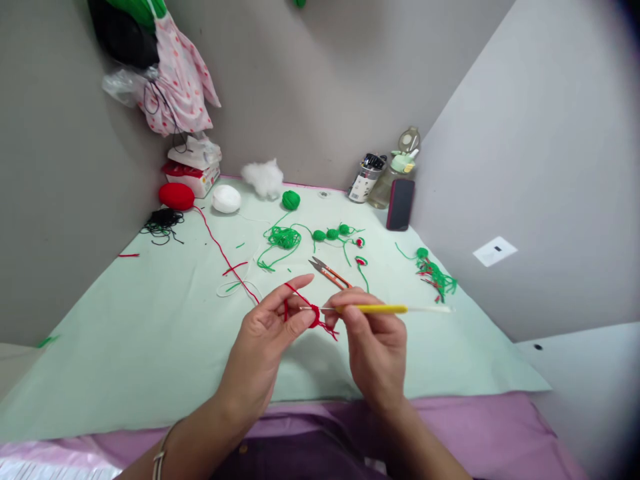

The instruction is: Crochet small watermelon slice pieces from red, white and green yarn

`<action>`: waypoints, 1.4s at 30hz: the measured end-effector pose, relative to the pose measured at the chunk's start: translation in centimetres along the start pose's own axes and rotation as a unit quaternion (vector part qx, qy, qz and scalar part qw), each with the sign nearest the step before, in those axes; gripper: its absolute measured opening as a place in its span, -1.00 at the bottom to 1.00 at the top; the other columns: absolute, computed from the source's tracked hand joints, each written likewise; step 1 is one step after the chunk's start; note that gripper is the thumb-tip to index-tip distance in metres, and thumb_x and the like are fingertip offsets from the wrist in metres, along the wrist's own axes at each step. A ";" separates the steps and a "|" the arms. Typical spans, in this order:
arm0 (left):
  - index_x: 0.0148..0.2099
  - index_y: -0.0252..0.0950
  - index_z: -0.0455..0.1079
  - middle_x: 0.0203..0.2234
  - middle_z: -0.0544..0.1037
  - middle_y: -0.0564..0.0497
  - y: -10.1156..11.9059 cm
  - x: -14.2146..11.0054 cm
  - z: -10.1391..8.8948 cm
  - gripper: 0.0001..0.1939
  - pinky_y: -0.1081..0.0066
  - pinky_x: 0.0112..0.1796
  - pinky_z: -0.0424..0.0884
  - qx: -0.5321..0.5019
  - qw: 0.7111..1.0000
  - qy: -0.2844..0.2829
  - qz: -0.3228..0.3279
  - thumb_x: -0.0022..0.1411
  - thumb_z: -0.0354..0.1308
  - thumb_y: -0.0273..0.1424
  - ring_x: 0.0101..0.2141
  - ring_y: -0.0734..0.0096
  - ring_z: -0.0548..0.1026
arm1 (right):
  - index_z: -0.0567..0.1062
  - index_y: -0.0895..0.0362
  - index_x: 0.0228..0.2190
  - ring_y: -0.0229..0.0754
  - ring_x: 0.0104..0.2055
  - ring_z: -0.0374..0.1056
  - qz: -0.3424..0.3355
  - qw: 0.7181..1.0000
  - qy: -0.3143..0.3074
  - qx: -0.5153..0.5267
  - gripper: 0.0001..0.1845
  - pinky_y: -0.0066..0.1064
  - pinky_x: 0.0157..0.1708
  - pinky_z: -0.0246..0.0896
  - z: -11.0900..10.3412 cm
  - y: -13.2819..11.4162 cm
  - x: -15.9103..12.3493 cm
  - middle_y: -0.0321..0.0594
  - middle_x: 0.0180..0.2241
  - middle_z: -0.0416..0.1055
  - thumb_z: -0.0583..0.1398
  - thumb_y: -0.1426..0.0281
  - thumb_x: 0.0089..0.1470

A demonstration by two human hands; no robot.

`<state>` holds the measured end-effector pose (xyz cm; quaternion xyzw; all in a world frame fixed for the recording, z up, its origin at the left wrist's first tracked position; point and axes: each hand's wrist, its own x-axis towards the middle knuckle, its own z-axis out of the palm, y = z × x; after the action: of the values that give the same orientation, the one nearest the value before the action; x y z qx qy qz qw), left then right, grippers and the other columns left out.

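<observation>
Red crochet [315,317] clamped by our left fingers [299,323], yellow hook [380,309] gripped by our right fingers [358,321], we should hold the yarn [300,294] evenly taut.

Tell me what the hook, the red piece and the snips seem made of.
Hook: slim silvery shaft, probably metal; smooth yellow grip, likely plastic.
Red piece: matte, likely yarn, with loose strands trailing.
Snips: slim grey blades, probably metal; orange handles, perhaps painted.

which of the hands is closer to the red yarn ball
Left. The left hand is to the right of the red yarn ball and nearer the camera; the right hand is farther right, also nearer the camera.
</observation>
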<state>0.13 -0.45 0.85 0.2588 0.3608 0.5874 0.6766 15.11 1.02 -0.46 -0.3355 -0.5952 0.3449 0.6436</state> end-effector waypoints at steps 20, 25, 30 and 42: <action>0.00 -0.15 0.72 -0.37 0.59 0.07 -0.2 -0.1 0.2 -0.67 0.34 -0.04 0.44 0.022 1.000 -0.005 -0.008 0.15 0.53 -0.34 -0.26 0.37 0.53 | 0.72 0.05 -0.24 -0.20 -0.38 0.51 0.090 0.991 0.008 0.096 -0.82 -0.33 -0.34 0.53 0.4 0.7 -0.1 -0.20 -0.32 0.62 0.34 0.24 0.30; 0.04 -0.13 0.70 -0.36 0.57 0.09 0.0 -0.1 0.2 -0.56 0.31 0.00 0.44 0.010 1.000 0.009 -0.014 0.08 0.58 -0.38 -0.22 0.35 0.54 | 0.74 0.02 -0.24 -0.24 -0.37 0.53 0.111 0.986 0.018 0.123 -0.85 -0.40 -0.33 0.54 0.2 1.0 -0.1 -0.22 -0.30 0.64 0.37 0.25 0.28; 0.07 -0.09 0.69 -0.32 0.61 0.08 0.0 0.0 0.1 -0.59 0.36 -0.02 0.42 0.016 1.000 0.000 -0.018 0.15 0.54 -0.35 -0.22 0.40 0.52 | 0.74 0.02 -0.24 -0.24 -0.39 0.54 0.113 0.985 0.022 0.131 -0.85 -0.38 -0.33 0.54 0.2 0.8 -0.1 -0.23 -0.33 0.63 0.37 0.24 0.28; 0.02 -0.12 0.73 -0.39 0.54 0.10 0.0 0.1 -0.2 -0.62 0.41 -0.07 0.37 0.015 1.000 0.014 -0.020 0.11 0.57 -0.35 -0.27 0.43 0.47 | 0.72 0.04 -0.25 -0.20 -0.41 0.53 0.097 0.990 0.022 0.099 -0.82 -0.34 -0.37 0.54 0.2 0.8 -0.3 -0.21 -0.35 0.63 0.35 0.22 0.30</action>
<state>0.00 -0.36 0.75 0.2534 0.3840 0.5721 0.6790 14.88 1.19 -1.34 -0.3344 -0.5081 0.4554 0.6501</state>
